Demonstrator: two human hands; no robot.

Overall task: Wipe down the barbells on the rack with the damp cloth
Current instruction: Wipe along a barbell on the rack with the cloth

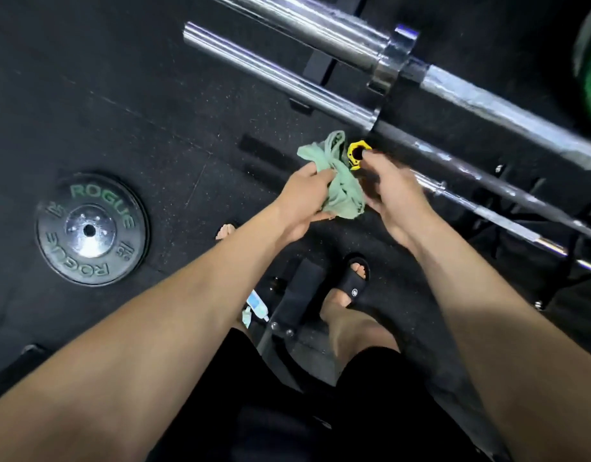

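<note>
Head view: black rubber floor (160,105) bears a ROGUE plate (91,230).

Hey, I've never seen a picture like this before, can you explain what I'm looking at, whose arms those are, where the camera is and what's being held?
There is no machine here. A person wears a camera on the head, so you look down along their own two arms to the floor of a gym.

The left hand grips a crumpled green cloth. The right hand reaches toward the cloth and a yellow clip; the blur hides whether it holds either.

Several metal barbells lie side by side on a rack at the upper right. A black weight plate lies flat on the dark rubber floor. Lower down you see the person's foot in a black sandal.
</note>
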